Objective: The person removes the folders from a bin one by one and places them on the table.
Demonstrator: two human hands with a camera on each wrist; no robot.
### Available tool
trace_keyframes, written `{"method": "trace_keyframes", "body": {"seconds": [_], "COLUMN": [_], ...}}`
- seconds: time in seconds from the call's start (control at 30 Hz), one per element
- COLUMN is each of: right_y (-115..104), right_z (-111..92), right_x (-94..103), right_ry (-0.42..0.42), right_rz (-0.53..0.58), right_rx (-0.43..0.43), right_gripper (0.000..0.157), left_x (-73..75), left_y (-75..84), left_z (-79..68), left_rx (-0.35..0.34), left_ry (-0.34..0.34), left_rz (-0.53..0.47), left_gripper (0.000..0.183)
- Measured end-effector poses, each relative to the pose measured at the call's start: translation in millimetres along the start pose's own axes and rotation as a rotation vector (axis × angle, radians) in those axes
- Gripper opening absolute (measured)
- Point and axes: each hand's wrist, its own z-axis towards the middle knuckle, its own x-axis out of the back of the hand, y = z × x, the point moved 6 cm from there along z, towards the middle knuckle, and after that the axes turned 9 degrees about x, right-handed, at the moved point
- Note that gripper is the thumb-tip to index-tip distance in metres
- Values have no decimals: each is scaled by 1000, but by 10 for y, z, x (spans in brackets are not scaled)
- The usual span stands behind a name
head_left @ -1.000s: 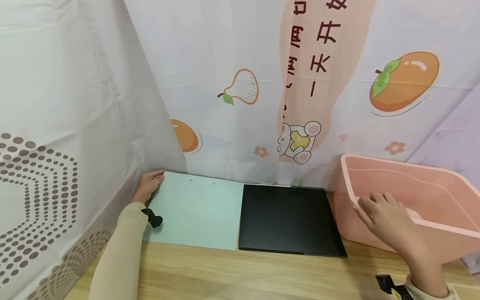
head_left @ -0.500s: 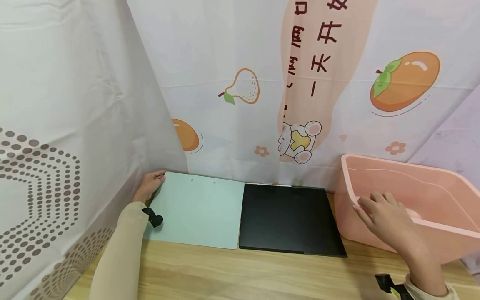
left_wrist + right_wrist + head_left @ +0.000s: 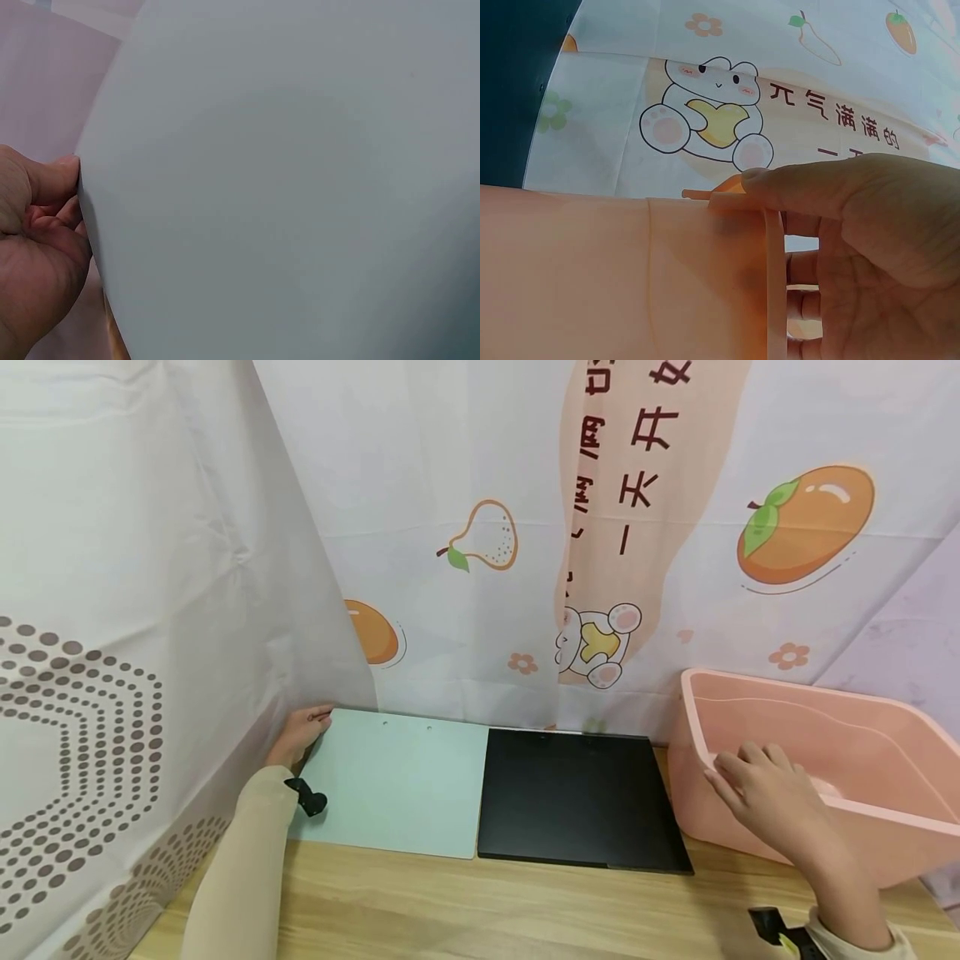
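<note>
A flat mint-green board (image 3: 390,785) with two small holes near its far edge lies on the wooden table. My left hand (image 3: 300,735) is at its far left corner. In the left wrist view the thumb and curled fingers (image 3: 56,180) pinch the board's edge. A flat black panel (image 3: 581,802) lies right beside the board, its left side along the board's right side. My right hand (image 3: 776,797) holds the near left rim of a pink plastic bin (image 3: 795,689). In the right wrist view the thumb is on the inner side and the fingers are outside the wall.
White printed cloth (image 3: 450,635) hangs behind the board and panel, and a grey-white cloth (image 3: 210,527) slopes down on the left. Wooden tabletop (image 3: 480,910) shows along the front. The pink bin takes up the right end of the table.
</note>
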Motion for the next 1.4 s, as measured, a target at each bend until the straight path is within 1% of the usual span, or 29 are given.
{"method": "trace_keyframes", "body": {"seconds": [0.33,0.67,0.9,1.13,1.4], "right_y": [2,-2,0,2,-11], "right_z": [-7,-15,-14,-21,-15], "right_x": [14,32,33,26,12], "right_ry": [11,11,1,-11,-7], "right_rz": [-6,-2,0,6,1], "right_rx": [4,5,1,-3,-1], "right_gripper": [15,15,16,14,15], "left_x": [-10,16,16,13,32], "left_y": [32,77,100,121,158], "left_z": [9,7,-8,-40,-73], "left_rx": [-19,-45,-39,-7,-20], "left_ry": [5,8,10,24,44], "left_rz": [-38,-76,-82,-94,-108], "left_gripper": [47,47,48,50,52]}}
